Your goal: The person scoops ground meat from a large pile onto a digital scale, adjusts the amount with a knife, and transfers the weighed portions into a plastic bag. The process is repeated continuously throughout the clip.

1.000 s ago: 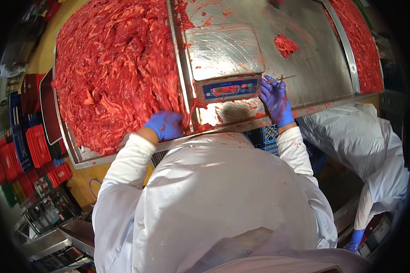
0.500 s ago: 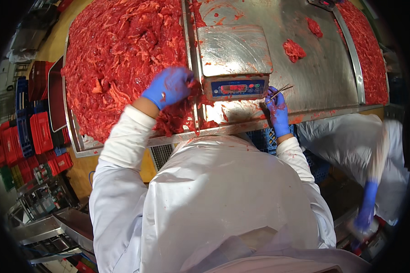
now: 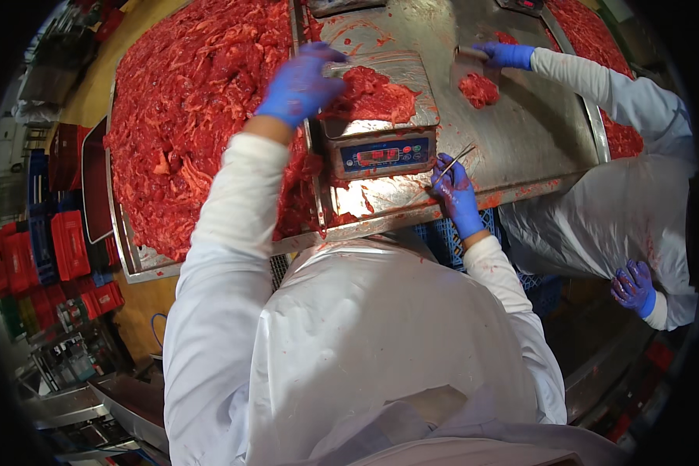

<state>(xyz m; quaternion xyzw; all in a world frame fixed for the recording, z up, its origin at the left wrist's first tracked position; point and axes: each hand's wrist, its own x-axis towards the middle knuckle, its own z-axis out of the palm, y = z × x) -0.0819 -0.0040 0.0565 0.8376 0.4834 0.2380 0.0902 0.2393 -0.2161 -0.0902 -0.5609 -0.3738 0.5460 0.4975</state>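
The left hand [image 3: 299, 87], in the upper middle of the frame, is blurred, its thumb and fingers spread apart beside the left edge of the scale [image 3: 380, 155]; whether a fingertip touches the meat portion [image 3: 377, 97] cannot be told. That portion lies on the scale's plate, just above the frame's centre, its right end flopping toward the plate's edge. The right hand [image 3: 456, 194], right of centre, pinches a thin metal tool [image 3: 464, 153] whose tip points up and to the right.

For a sound reading, the person would probably do best to lift the left hand fully clear of plate and meat, and to tuck in any strand that might hang over the rim. Small corrections would likely go best in pinches, traded with the meat heap [image 3: 210, 101] at upper left. The tool's tip seems best kept low and turned away from the co-worker's hand [image 3: 509, 56] at upper right, near a loose piece of meat [image 3: 478, 90] on the metal table [image 3: 520, 128]
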